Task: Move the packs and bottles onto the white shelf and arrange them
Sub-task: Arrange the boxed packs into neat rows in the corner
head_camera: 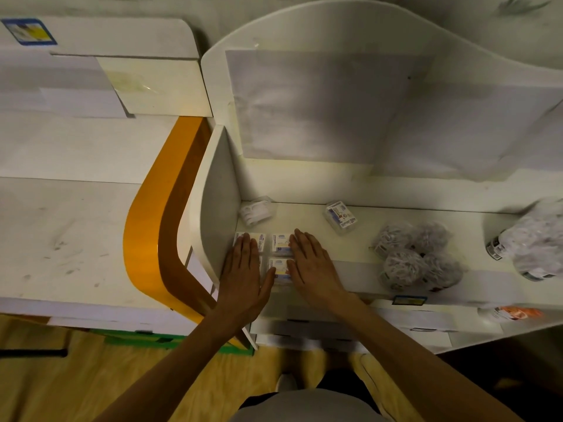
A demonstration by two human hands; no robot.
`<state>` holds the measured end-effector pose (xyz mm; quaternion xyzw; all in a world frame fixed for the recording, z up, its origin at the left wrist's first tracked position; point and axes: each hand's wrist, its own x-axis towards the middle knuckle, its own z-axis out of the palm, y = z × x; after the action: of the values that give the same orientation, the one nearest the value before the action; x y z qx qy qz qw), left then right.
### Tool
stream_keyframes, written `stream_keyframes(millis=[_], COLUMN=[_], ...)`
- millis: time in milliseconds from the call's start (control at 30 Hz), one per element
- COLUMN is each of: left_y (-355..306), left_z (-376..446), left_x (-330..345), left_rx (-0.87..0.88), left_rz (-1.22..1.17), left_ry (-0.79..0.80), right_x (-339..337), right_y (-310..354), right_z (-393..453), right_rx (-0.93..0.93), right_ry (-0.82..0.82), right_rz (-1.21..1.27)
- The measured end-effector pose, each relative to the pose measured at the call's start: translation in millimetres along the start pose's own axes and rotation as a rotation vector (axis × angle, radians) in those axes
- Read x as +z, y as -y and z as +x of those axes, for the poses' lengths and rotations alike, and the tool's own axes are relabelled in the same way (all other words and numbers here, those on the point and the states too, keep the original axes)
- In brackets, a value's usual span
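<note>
Several small white packs with blue print (pixel 281 245) lie side by side in the left front corner of the white shelf (pixel 359 269). My left hand (pixel 243 269) lies flat on the left packs, fingers together and stretched. My right hand (pixel 310 263) lies flat against the right side of the packs, fingers stretched. Neither hand grips anything. A clear pack of white pieces (pixel 256 210) sits in the back left corner. Another clear pack with a blue label (pixel 340 217) lies tilted further right.
Bags of white netted items (pixel 414 254) lie right of the packs, and a wrapped bundle with dark labels (pixel 530 242) sits at the far right. The shelf's side wall (pixel 217 208) stands left of my left hand. An orange-edged counter (pixel 146 226) lies to the left.
</note>
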<state>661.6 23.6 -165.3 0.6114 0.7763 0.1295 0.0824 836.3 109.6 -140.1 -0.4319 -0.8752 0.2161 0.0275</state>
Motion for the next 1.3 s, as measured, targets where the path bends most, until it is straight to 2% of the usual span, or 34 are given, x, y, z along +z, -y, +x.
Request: stream_keyframes(millis=[300,767,1000,1100,1200,1300], left_y=[-1.3,-2.3,-15.6,-20.9,-21.3,-23.5], left_z=[1.0,2.8,46.9,80.9,108.4,125.0], left_x=[0.8,-1.7,-33.1,-45.3,-55.0,-60.2], left_rx=[-0.001,-0.016,-0.020,-0.015,0.008,0.009], left_rz=[-0.019,-0.040,-0.112,-0.047,-0.024,0.038], left_ry=[-0.007,-0.002,-0.152,-0.075,-0.019,0.044], right_x=[6.6,2.0,-29.2,-41.1,-52.9,-56.9], right_y=[1.5,1.8,-8.5,-12.1,-22.3,-41.3], right_z=[-1.8,3.2,41.5,62.3,70.6,67.6], right_rx=[0.011,0.000,0.025,0.022,0.143,0.235], right_ry=[-0.024,-0.189,-0.289,-0.331,-0.421,-0.422], right_rz=[-0.010,-0.003,0.092,0.044,0.049,-0.023])
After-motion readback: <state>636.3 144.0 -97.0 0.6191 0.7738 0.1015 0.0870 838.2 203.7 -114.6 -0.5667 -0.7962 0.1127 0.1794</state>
